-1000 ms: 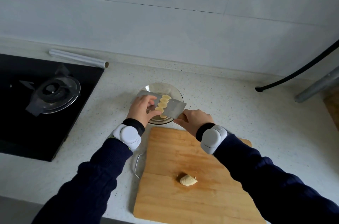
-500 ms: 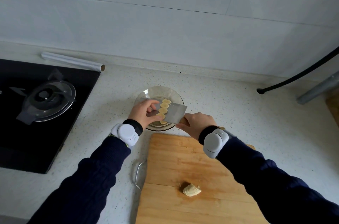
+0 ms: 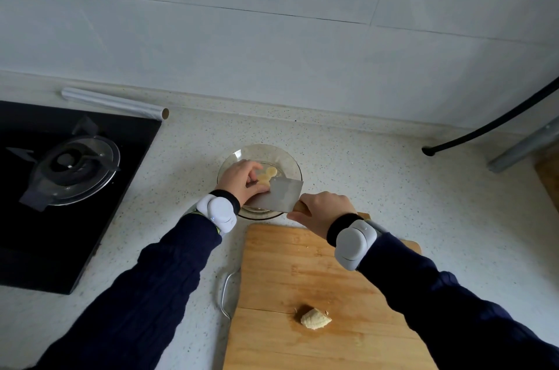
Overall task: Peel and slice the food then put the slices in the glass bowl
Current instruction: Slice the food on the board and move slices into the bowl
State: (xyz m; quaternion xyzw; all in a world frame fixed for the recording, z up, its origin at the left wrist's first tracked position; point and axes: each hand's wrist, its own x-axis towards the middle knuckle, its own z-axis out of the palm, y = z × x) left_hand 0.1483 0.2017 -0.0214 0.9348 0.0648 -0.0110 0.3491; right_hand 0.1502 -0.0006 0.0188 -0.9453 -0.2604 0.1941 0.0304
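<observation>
Your right hand (image 3: 322, 210) is clenched round the handle of the cleaver (image 3: 279, 195), holding its flat blade tilted over the near rim of the glass bowl (image 3: 290, 162), while your left hand (image 3: 242, 180) rests curled against the blade, fingers pushing the pale slices (image 3: 267, 174) off it into the bowl; whether any slice is actually pinched is hard to tell from here. The slices look soft, light and likely sticky, so sweep them gently with flat fingertips, well clear of the edge. One unsliced end piece (image 3: 314, 318) lies on the cutting board (image 3: 302, 263), near side of the bowl, and is probably best taken by its sides.
</observation>
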